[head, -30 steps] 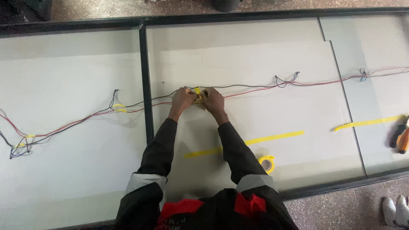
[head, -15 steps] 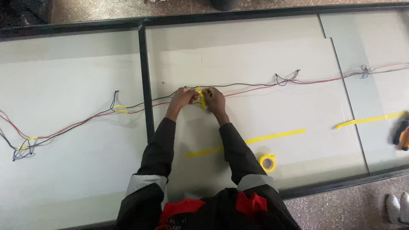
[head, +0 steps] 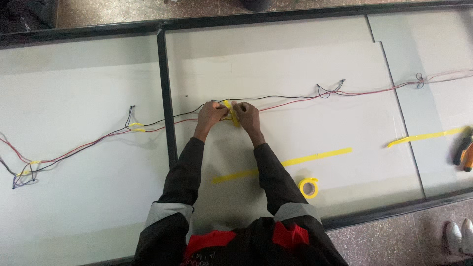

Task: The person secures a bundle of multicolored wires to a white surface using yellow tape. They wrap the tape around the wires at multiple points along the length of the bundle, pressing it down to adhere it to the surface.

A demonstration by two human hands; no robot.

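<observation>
On the white table point(head: 305, 64), yellow tape point(head: 229, 112) sits between both hands point(head: 230, 114).

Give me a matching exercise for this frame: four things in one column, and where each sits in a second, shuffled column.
1. yellow tape roll
2. left hand
3. orange-handled tool
4. white shoes

A. far right edge of the table
B. on the wire bundle, pinching yellow tape
C. on the floor, lower right corner
D. on the table by the person's right elbow

Pairs: 1-D, 2-B, 3-A, 4-C
</observation>
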